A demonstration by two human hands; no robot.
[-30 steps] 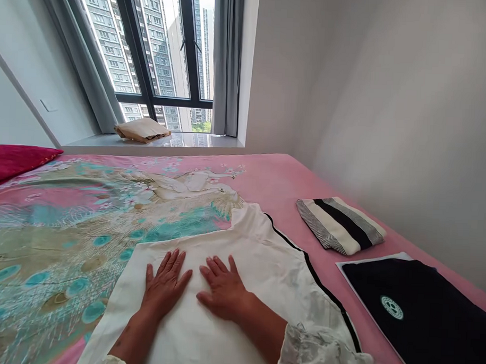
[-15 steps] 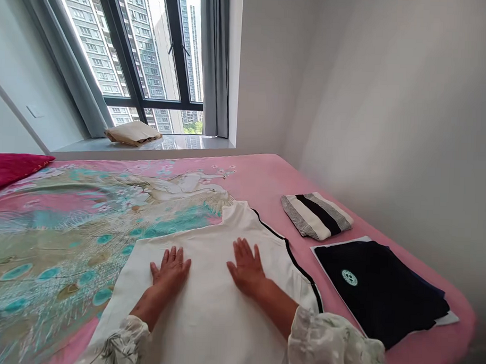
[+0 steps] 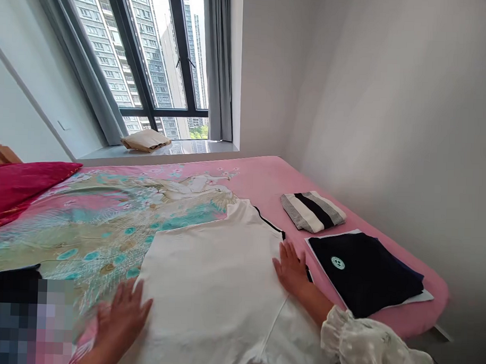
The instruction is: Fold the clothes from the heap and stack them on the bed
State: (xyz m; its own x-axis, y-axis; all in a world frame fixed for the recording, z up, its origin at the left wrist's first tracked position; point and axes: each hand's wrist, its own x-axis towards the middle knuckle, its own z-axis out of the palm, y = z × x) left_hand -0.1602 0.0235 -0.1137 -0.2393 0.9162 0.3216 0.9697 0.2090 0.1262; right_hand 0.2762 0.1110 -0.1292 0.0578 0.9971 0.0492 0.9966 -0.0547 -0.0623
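White garment (image 3: 211,276), laid flat, left fingers (image 3: 137,292) spread at one edge, right fingers (image 3: 285,255) spread at the other

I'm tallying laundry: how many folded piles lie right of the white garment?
2: the striped cloth, farther off, and the dark stack, nearer, right of the right hand. Some layers may be hidden.

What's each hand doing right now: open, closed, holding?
Left hand: open, blurred, at the white garment's edge, nothing held.
Right hand: open, palm down at the opposite edge, nothing held.
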